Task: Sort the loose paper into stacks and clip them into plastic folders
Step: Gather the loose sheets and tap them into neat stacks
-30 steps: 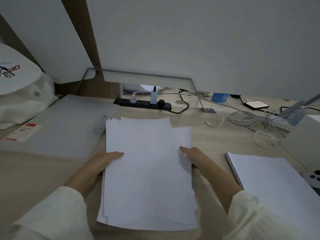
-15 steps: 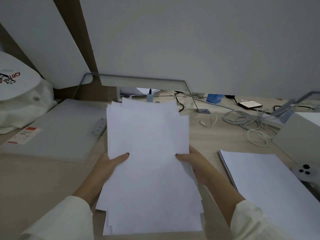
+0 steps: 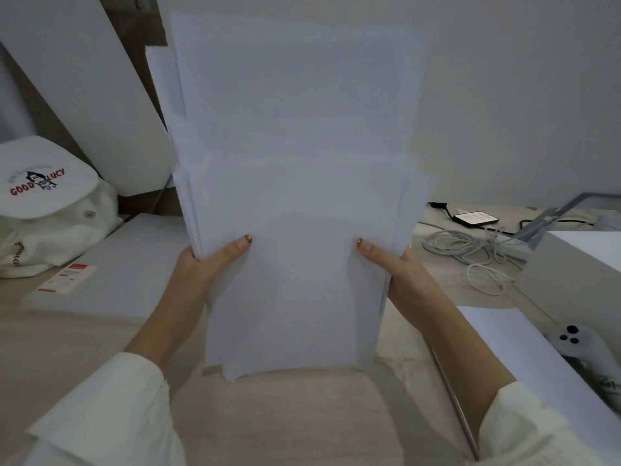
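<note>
Loose paper stack [image 3: 295, 196], white, edges uneven: held upright over the middle of the desk [image 3: 285, 415], with the left hand [image 3: 205, 264] gripping its left edge and the right hand [image 3: 400, 267] its right edge, thumbs on the near face. Plastic folder [image 3: 134, 264], translucent, flat at left; second paper pile [image 3: 524, 358], flat at near right. Far right: tangled cables [image 3: 477, 250], phone [image 3: 475, 218]; far left: white bag [image 3: 43, 210].

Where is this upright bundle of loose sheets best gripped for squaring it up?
By its two long side edges, below the middle, one hand from each side, as the left hand and right hand hold it now. The paper bundle is upright with staggered sheet ends; side grips probably leave its bottom edge free to tap on the desk.
</note>
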The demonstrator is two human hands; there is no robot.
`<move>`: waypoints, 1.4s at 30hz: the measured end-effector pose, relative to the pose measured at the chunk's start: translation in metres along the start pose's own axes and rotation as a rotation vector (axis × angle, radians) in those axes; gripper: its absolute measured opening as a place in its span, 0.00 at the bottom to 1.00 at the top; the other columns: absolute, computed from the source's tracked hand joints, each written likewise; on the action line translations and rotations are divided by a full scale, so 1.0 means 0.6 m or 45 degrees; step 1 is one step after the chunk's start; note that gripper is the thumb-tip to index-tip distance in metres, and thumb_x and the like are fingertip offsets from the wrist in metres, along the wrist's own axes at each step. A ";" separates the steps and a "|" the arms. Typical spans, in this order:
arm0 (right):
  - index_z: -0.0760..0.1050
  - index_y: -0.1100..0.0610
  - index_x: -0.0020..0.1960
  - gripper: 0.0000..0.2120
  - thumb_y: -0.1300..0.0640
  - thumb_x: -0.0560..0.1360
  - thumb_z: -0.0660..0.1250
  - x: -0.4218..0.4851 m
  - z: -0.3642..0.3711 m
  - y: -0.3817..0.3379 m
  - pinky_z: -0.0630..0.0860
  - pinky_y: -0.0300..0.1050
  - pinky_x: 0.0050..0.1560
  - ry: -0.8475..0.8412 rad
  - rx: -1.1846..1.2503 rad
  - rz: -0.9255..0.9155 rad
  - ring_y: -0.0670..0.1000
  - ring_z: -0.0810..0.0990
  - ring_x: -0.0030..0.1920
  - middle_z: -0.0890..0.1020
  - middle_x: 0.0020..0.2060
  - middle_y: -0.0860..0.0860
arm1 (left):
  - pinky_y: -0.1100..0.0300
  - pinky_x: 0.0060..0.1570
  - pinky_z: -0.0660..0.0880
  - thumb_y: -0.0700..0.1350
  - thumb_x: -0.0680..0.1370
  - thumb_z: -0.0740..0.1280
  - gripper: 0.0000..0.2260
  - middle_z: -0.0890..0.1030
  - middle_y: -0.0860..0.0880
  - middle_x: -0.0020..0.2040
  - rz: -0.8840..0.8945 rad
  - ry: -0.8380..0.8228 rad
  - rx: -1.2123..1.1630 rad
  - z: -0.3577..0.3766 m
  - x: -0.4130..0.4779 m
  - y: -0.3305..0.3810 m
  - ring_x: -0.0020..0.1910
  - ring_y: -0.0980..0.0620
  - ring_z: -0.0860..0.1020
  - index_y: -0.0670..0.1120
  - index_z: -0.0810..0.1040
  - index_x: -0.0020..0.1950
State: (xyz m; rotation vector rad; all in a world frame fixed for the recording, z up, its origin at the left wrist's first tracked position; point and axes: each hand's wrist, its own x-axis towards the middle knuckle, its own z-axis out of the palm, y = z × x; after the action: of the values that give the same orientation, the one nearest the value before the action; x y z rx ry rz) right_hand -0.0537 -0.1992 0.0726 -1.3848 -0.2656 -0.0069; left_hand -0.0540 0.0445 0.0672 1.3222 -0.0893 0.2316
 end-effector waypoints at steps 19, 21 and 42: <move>0.78 0.51 0.56 0.19 0.45 0.68 0.68 -0.038 0.009 0.018 0.76 0.48 0.58 0.243 -0.117 0.063 0.48 0.82 0.55 0.85 0.52 0.47 | 0.71 0.32 0.75 0.45 0.72 0.70 0.06 0.83 0.61 0.36 0.299 0.182 0.048 0.009 -0.031 -0.007 0.35 0.64 0.81 0.53 0.77 0.46; 0.77 0.51 0.59 0.18 0.45 0.71 0.67 -0.046 0.006 0.033 0.74 0.50 0.62 0.256 -0.152 0.079 0.48 0.81 0.57 0.84 0.54 0.46 | 0.72 0.33 0.75 0.50 0.69 0.72 0.09 0.83 0.61 0.38 0.330 0.175 0.090 0.008 -0.042 -0.018 0.38 0.63 0.81 0.55 0.77 0.47; 0.76 0.46 0.57 0.12 0.55 0.79 0.56 -0.080 0.024 0.082 0.76 0.36 0.50 0.362 -0.091 0.033 0.39 0.80 0.54 0.83 0.54 0.42 | 0.75 0.46 0.74 0.43 0.78 0.63 0.09 0.82 0.67 0.46 0.325 0.227 0.150 0.018 -0.086 -0.091 0.48 0.69 0.78 0.56 0.74 0.54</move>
State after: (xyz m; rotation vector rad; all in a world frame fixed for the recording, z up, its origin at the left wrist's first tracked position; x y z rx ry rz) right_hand -0.0951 -0.1830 0.0183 -1.4387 -0.0099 -0.1925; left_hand -0.0917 0.0154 0.0082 1.4006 -0.0949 0.5775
